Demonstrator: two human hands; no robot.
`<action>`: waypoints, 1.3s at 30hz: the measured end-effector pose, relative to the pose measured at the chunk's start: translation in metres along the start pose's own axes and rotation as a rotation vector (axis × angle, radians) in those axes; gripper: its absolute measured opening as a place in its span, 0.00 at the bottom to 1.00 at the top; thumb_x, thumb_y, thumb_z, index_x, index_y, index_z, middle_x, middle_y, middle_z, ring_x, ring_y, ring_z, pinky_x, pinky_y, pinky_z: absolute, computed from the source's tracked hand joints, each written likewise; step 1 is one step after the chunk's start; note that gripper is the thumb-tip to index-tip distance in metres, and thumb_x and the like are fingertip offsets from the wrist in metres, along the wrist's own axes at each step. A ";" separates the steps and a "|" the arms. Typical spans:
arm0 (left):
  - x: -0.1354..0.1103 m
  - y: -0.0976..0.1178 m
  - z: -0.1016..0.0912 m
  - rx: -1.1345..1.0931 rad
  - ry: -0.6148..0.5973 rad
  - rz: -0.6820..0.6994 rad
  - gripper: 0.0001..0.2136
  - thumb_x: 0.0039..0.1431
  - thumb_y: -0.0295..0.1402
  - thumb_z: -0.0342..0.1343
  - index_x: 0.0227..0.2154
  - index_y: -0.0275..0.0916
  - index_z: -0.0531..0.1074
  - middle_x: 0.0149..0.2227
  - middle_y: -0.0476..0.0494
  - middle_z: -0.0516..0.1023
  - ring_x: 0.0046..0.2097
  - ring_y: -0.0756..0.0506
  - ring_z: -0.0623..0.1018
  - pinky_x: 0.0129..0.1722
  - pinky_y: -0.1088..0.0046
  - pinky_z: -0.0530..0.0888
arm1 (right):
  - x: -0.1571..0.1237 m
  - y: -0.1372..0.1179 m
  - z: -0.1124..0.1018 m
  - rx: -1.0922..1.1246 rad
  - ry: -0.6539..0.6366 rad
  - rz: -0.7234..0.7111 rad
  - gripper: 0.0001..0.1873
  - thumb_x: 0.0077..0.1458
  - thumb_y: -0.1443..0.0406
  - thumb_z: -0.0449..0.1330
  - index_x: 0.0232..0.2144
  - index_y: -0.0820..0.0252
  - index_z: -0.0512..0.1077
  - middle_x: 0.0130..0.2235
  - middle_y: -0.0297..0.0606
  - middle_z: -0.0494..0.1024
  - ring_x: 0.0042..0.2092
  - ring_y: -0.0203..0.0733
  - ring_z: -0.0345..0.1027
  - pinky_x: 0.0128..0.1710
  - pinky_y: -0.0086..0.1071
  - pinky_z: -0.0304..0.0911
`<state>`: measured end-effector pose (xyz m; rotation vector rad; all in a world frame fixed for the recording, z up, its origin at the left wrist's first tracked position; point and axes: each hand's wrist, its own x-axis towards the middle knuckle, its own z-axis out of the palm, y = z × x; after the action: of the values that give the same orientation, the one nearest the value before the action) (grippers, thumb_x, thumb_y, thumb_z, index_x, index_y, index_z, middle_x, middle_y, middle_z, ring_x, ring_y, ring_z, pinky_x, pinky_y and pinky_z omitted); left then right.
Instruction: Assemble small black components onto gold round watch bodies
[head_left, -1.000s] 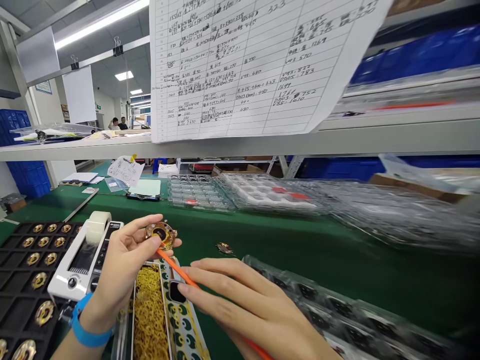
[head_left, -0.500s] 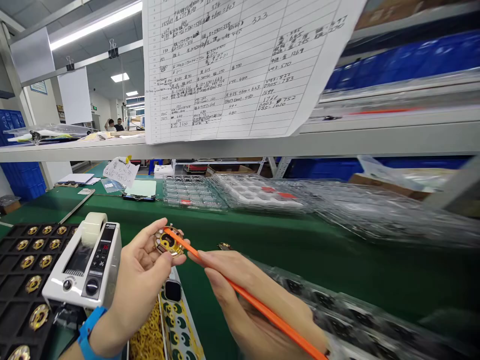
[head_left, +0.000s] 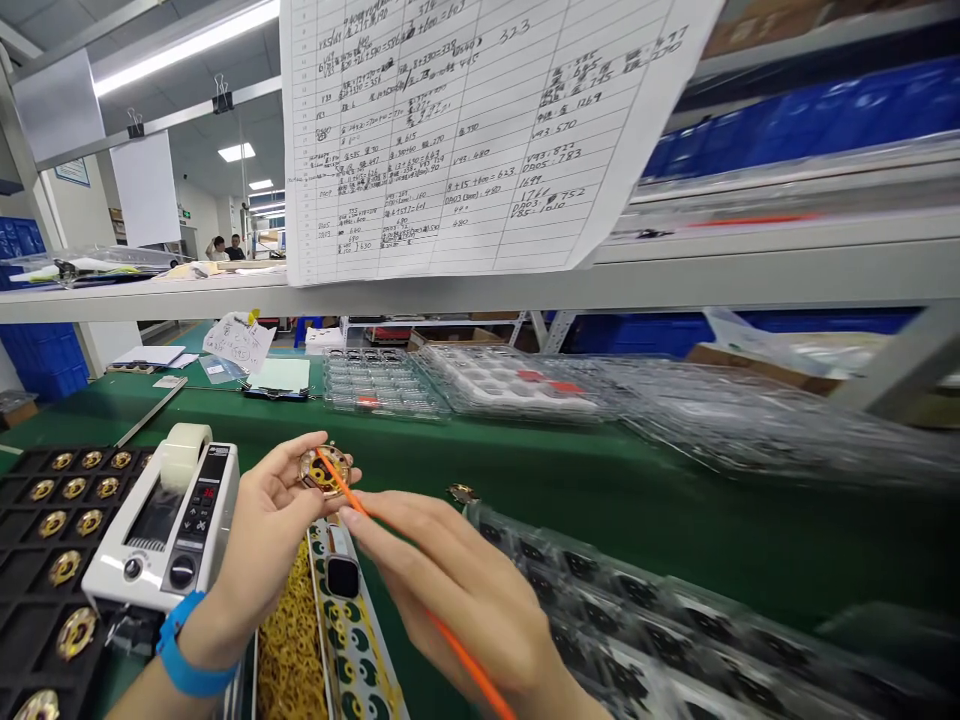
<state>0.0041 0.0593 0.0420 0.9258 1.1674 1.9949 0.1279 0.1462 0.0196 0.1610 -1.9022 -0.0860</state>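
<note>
My left hand (head_left: 274, 525), with a blue band at the wrist, pinches a round gold watch part (head_left: 313, 474) by its rim. Its open, ring-like face is turned toward me. A thin orange stick (head_left: 339, 482) sits in the closed fingers of my right hand (head_left: 457, 580). The stick's far tip lies over the upper part of the gold piece; whether it touches cannot be made out. Below my hands are a box of small yellow rings (head_left: 292, 640) and a strip with dark green and yellow shapes (head_left: 356, 650), on which a dark-faced square object (head_left: 343, 577) rests.
A white tape dispenser (head_left: 161, 530) stands left of my left hand, beside a black tray (head_left: 30, 575) of gold round parts. Clear plastic trays with dark pieces (head_left: 637, 590) lie at right. Stacked clear trays (head_left: 502, 385) line the back under a shelf (head_left: 450, 292) with a hanging handwritten sheet (head_left: 465, 130).
My right hand has shifted left, closer to the gold watch part, and the orange stick now points more steeply. My left hand and the watch part have moved slightly left.
</note>
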 end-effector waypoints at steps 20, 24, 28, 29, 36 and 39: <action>-0.002 -0.003 0.006 0.207 0.039 0.138 0.03 0.50 0.27 0.62 0.30 0.36 0.75 0.26 0.46 0.82 0.25 0.49 0.81 0.19 0.82 0.74 | 0.003 -0.010 -0.004 0.071 0.023 0.339 0.09 0.64 0.73 0.52 0.39 0.61 0.72 0.25 0.32 0.70 0.23 0.33 0.65 0.22 0.27 0.59; -0.008 -0.009 0.007 0.243 -0.011 0.175 0.08 0.56 0.26 0.58 0.38 0.37 0.78 0.37 0.43 0.85 0.35 0.46 0.83 0.34 0.76 0.81 | 0.001 -0.010 0.003 -0.099 0.071 0.278 0.07 0.59 0.75 0.59 0.38 0.63 0.72 0.28 0.36 0.77 0.27 0.34 0.71 0.27 0.26 0.63; -0.015 -0.016 0.008 0.351 -0.119 0.237 0.14 0.60 0.25 0.53 0.47 0.39 0.77 0.47 0.42 0.83 0.45 0.44 0.83 0.44 0.74 0.80 | 0.002 -0.008 0.002 -0.120 0.113 0.325 0.06 0.58 0.75 0.60 0.36 0.62 0.72 0.30 0.36 0.78 0.29 0.33 0.73 0.29 0.25 0.66; -0.016 -0.017 0.007 0.396 -0.130 0.259 0.16 0.61 0.24 0.53 0.49 0.40 0.77 0.49 0.42 0.82 0.47 0.44 0.82 0.45 0.74 0.79 | 0.002 -0.008 0.001 -0.110 0.117 0.350 0.06 0.58 0.75 0.60 0.36 0.62 0.72 0.30 0.35 0.77 0.29 0.33 0.73 0.29 0.25 0.66; -0.020 -0.027 0.005 0.561 -0.156 0.403 0.20 0.62 0.23 0.52 0.54 0.44 0.74 0.53 0.45 0.80 0.52 0.42 0.80 0.52 0.70 0.76 | 0.004 -0.006 -0.002 0.010 0.064 0.516 0.07 0.58 0.74 0.57 0.31 0.58 0.70 0.27 0.30 0.73 0.25 0.30 0.66 0.24 0.24 0.60; -0.020 -0.027 0.004 0.553 -0.165 0.384 0.20 0.62 0.23 0.52 0.55 0.45 0.74 0.54 0.45 0.79 0.53 0.42 0.79 0.53 0.69 0.76 | 0.008 -0.006 -0.004 0.117 0.048 0.582 0.09 0.55 0.73 0.55 0.25 0.58 0.68 0.24 0.29 0.69 0.23 0.30 0.61 0.21 0.24 0.56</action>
<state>0.0232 0.0565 0.0142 1.6655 1.5721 1.8503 0.1298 0.1394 0.0278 -0.3112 -1.8371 0.4185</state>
